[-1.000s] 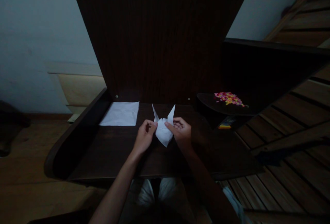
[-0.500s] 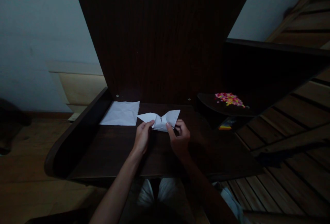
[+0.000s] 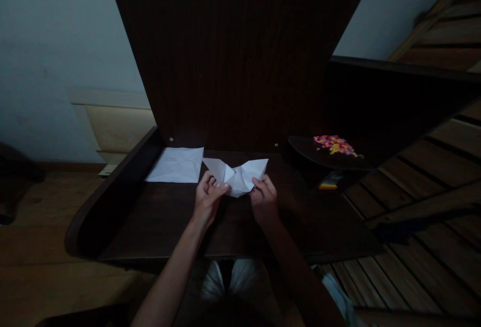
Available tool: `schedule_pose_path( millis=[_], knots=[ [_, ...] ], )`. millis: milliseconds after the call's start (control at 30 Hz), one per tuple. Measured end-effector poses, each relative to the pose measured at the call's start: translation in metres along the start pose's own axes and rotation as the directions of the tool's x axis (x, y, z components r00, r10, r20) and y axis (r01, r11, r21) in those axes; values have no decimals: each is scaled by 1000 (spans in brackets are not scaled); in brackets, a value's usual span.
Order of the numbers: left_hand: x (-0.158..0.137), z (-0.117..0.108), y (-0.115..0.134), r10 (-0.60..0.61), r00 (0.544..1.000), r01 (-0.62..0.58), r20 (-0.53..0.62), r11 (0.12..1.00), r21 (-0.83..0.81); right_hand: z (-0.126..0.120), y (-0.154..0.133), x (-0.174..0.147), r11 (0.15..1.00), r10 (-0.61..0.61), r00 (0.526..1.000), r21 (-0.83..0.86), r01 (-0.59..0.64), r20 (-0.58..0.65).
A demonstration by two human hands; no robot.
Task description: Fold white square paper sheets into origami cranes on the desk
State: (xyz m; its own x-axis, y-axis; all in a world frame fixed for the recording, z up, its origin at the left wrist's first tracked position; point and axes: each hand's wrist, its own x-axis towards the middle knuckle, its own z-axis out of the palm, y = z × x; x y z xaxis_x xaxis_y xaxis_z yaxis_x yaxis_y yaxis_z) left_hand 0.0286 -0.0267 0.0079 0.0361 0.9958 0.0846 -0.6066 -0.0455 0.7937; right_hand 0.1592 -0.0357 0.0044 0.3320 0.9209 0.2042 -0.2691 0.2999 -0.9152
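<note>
Left hand (image 3: 206, 200) and right hand (image 3: 264, 200) pinched opposite sides of the folded white paper (image 3: 239, 182).
From my remote station I saw it between them over the dark desk (image 3: 150, 226), though I couldn't tell whether it touched the wood. I judged that light, even pressure suited it best: a hard pull risked tearing or crushing its folds.

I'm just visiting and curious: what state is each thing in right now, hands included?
Folded paper: creased, two pointed flaps spread to either side, held up in both hands.
Left hand: pinching the paper's left side.
Right hand: pinching the paper's right side.
Other white paper: lying flat on the desk, lightly creased.
Small colourful pieces: loose, spread in a patch on the small shelf.
</note>
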Motion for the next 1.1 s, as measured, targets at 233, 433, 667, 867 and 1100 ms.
schedule_pose_path(
  millis=[233, 433, 667, 867, 1100],
  knots=[
    [4, -7, 5, 5, 1000, -5, 9, 1000, -5, -6, -1, 4, 995, 36, 999, 99, -32, -37],
    [3, -9, 14, -126, 990, 127, 62, 992, -1, -10, -3, 7, 992, 18, 998, 125, -11, -53],
    [1, -18, 23, -183, 980, 176, 77, 980, 94, -15, -5, 4, 986, 98, 995, 135, -99, 10],
    [0, -37, 37, -16, 964, -105, 266, 893, 437, -41, -7, 12, 936, 257, 922, 163, -311, 289],
    [3, -41, 64, 76, 769, -502, 635, 687, 526, -49, -31, 36, 825, 367, 564, 21, -565, 740]
  ],
)
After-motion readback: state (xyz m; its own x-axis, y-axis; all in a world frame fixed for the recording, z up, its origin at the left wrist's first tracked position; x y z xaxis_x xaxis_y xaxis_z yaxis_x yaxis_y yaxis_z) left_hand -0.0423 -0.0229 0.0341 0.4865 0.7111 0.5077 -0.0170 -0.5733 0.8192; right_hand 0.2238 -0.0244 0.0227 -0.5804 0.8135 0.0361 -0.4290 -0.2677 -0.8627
